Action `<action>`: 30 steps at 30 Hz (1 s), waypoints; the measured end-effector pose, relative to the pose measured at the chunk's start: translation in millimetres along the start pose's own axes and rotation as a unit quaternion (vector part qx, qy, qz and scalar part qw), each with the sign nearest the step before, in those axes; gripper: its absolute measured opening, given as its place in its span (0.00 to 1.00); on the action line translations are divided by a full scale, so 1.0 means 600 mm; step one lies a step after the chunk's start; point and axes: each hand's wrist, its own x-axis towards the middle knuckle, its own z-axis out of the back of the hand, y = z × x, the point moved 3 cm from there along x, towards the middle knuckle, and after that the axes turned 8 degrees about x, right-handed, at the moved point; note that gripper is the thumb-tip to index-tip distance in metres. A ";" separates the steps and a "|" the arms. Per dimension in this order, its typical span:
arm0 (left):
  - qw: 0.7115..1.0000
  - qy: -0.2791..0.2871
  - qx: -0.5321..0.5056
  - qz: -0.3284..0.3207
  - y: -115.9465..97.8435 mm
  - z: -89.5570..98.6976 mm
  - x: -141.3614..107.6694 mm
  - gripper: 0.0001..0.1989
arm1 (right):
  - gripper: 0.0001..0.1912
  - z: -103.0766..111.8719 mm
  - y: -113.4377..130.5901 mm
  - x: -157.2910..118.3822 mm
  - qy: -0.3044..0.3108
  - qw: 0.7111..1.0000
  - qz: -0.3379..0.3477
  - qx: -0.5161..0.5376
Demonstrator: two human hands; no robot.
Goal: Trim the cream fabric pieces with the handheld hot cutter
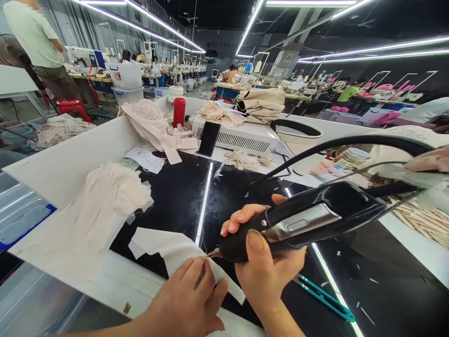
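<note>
Low in the middle, my left hand (194, 295) pinches the edge of a white fabric piece (168, 243) with thumb and fingers. The fabric lies partly on a glossy black board (175, 192) and curves under the hand. My right hand (263, 267) is wrapped around a black hand-held tool (301, 224) with a silver metal strip along its side. Its narrow metal tip (213, 253) meets or nearly meets the fabric edge beside my left fingertips; exact contact cannot be made out. A loose thread rises from the fabric near that tip.
A heap of pale fabric pieces (108, 196) lies at the left. Behind are a phone (209, 138), a red bottle (179, 112) and a white vented box (242, 138). A black cable (315, 147) arches at the right. A slim teal tool (326, 297) lies on the board.
</note>
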 end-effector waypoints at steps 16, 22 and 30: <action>0.981 0.134 -0.126 -0.056 0.091 0.040 0.005 0.13 | 0.18 0.021 0.047 0.037 0.047 0.991 -0.007 -0.128; 0.978 0.205 0.015 -0.035 0.066 0.015 0.009 0.17 | 0.16 0.048 0.083 0.023 -0.006 0.997 -0.022 -0.072; 0.983 0.168 0.070 -0.004 0.038 0.023 0.028 0.06 | 0.18 0.062 0.103 -0.015 -0.008 0.999 -0.024 -0.042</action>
